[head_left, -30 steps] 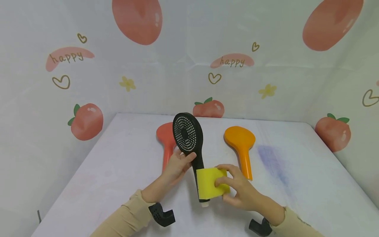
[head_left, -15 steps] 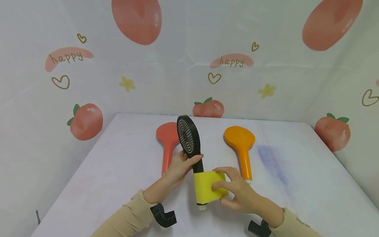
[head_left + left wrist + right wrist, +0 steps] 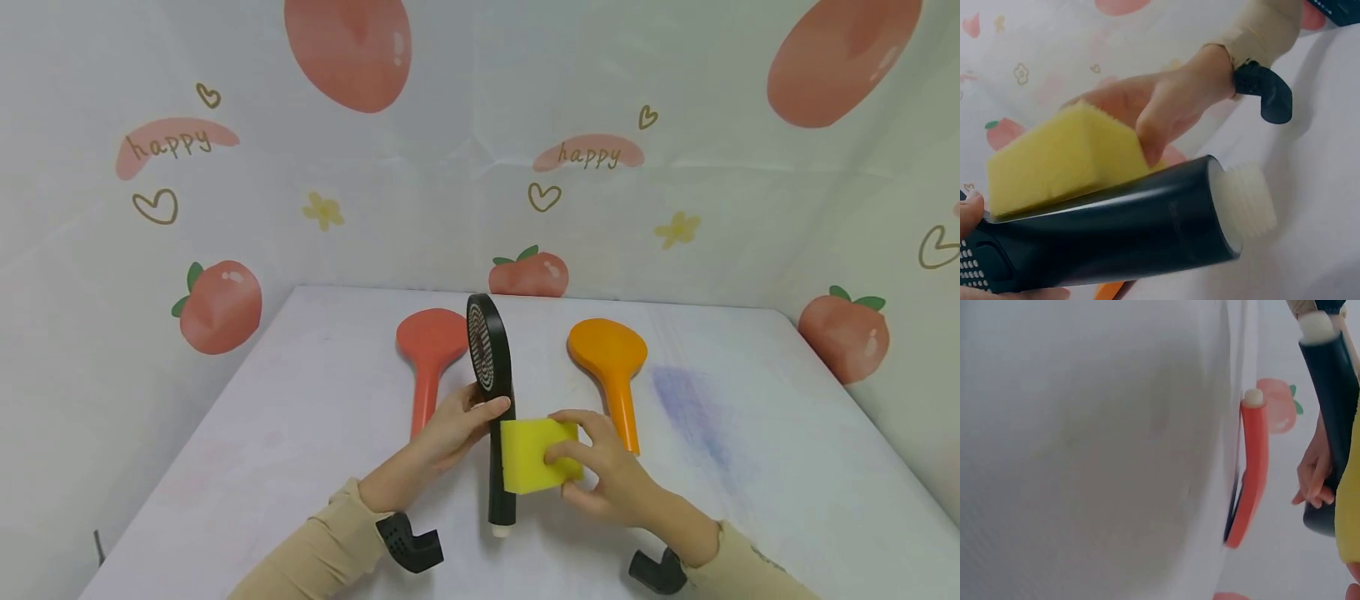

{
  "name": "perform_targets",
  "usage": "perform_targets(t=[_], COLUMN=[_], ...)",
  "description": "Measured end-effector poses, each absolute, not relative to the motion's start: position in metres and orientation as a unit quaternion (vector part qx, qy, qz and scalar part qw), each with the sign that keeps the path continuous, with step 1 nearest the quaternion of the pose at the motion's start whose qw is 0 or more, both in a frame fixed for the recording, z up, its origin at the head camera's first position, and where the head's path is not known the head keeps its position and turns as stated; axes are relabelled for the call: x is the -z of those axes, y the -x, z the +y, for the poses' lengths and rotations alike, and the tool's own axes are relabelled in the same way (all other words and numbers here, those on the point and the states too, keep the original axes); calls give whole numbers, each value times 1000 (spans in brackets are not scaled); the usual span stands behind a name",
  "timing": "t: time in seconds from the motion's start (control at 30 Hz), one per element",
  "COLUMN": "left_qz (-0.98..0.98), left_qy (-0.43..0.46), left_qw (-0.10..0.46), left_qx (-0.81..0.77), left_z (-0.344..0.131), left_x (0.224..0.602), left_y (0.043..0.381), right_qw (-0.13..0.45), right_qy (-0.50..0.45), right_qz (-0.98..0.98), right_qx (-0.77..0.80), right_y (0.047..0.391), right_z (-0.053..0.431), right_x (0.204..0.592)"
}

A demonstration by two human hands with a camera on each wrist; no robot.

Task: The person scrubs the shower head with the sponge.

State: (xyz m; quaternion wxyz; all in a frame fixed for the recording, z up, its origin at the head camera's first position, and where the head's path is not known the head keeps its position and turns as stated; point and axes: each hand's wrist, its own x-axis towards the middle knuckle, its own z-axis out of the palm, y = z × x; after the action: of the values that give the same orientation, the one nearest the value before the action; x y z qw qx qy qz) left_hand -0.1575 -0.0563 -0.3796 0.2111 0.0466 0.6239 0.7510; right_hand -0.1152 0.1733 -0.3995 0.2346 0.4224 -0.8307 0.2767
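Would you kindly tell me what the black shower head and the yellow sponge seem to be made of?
Shower head: probably hard plastic, smooth and semi-gloss, given the soft sheen along its handle, though coated metal is possible. Sponge: likely foam, matte, given its rough, fuzzy edge.

Left hand (image 3: 1316,469) grips black handle (image 3: 1331,390), sponge (image 3: 1350,500) alongside.

On the white counter (image 3: 225,508), stained by a blue-violet smudge (image 3: 692,415) toward the right, a red handheld shower head (image 3: 429,342) and an orange handheld shower head (image 3: 609,348) are laid apart, their handles pointed toward the near edge.
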Motion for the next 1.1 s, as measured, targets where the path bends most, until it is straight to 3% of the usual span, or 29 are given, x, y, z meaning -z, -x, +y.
perform_targets(t=[0.27, 0.5, 1.1], left_qz=[594, 580, 604], left_qy=[-97, -99, -45], left_qw=[259, 265, 201], left_qx=[-755, -764, -770], left_z=[-59, -60, -60], left_x=[378, 376, 372], left_y=[155, 153, 154], right_qw=[245, 267, 304], right_qy=[-367, -335, -351], right_qz=[-830, -832, -841], right_qx=[-339, -354, -276], right_y=[125, 126, 124], right_z=[174, 168, 162], right_x=[399, 396, 388])
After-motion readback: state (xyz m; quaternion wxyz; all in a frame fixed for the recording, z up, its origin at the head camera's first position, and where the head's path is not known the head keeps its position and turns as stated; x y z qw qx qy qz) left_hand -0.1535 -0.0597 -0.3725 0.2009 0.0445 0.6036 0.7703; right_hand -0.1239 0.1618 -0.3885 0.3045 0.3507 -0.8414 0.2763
